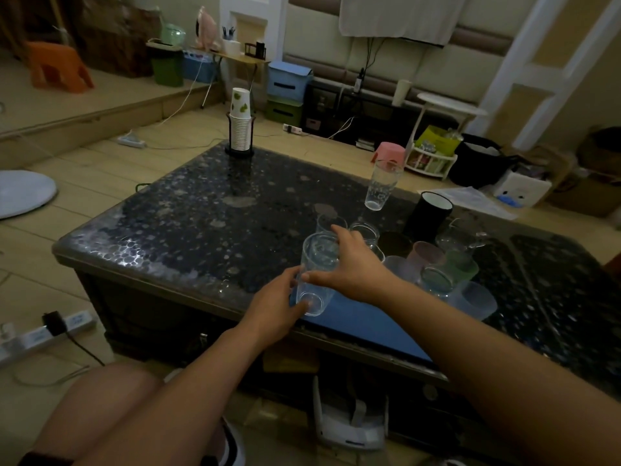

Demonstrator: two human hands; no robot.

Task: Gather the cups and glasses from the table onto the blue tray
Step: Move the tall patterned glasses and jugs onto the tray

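Note:
A tall clear glass (316,274) stands at the near left corner of the blue tray (363,317). My left hand (279,304) is wrapped around its lower part. My right hand (353,264) reaches across and touches its upper side with thumb and fingers. Behind my right hand the tray holds several cups: clear glasses (364,232), a pink cup (425,253), a green cup (462,267) and frosted cups (473,299). Another tall clear glass (383,185) stands alone on the dark table (201,210) beyond the tray. A black mug (428,213) stands to its right.
A holder with a stack of paper cups (240,124) stands at the table's far edge. The table's near edge runs just below the tray. A power strip (43,332) and cables lie on the floor to the left. My knee (111,398) is at the lower left.

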